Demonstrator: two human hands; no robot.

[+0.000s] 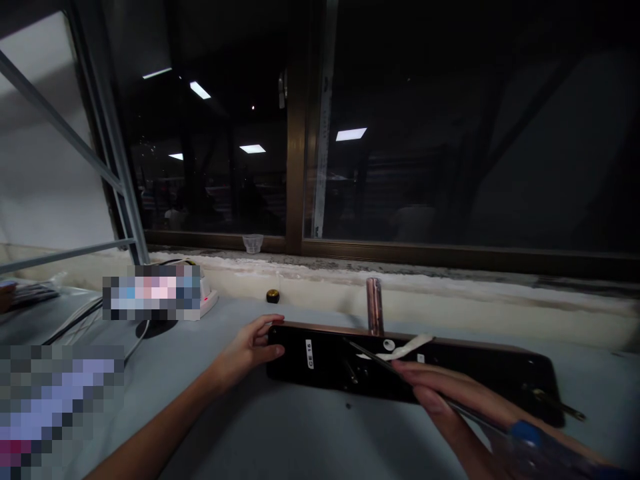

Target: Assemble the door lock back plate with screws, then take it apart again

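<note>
A long black door-lock panel (480, 373) lies face down on the grey table (280, 440), with a copper handle post (374, 305) standing up from it and a white label near its left end. My left hand (250, 350) grips the panel's left end, fingers curled over its edge. My right hand (450, 400) is closed on a screwdriver (400, 373) with a blue handle; the thin shaft runs up-left and its tip rests on the panel's middle, next to a white strip.
A dark window with a brown frame (296, 167) runs along the back above a pale sill (450, 293). A clear plastic cup (253, 243) and a small dark round object (273, 296) sit by the sill. Cables and a white device (207, 300) lie at left.
</note>
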